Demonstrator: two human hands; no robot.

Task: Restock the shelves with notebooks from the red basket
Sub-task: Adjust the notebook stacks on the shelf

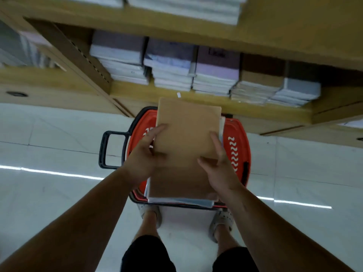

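I hold a stack of notebooks [186, 134] with a plain brown cover on top, above the red basket [238, 152] on the floor. My left hand [146, 154] grips the stack's left edge, fingers on top. My right hand [220, 167] grips its right edge, thumb on the cover. White page edges show at the near end of the stack. The wooden shelf [216, 104] just beyond the basket carries several piles of notebooks [176, 71], one brown-covered pile [259, 83] among them.
The basket has a black handle [104, 150] sticking out to the left. My feet [151, 213] stand right behind the basket on the glossy white tile floor. A higher shelf [196, 8] holds more white stacks. Closed wooden cabinets sit below the shelf.
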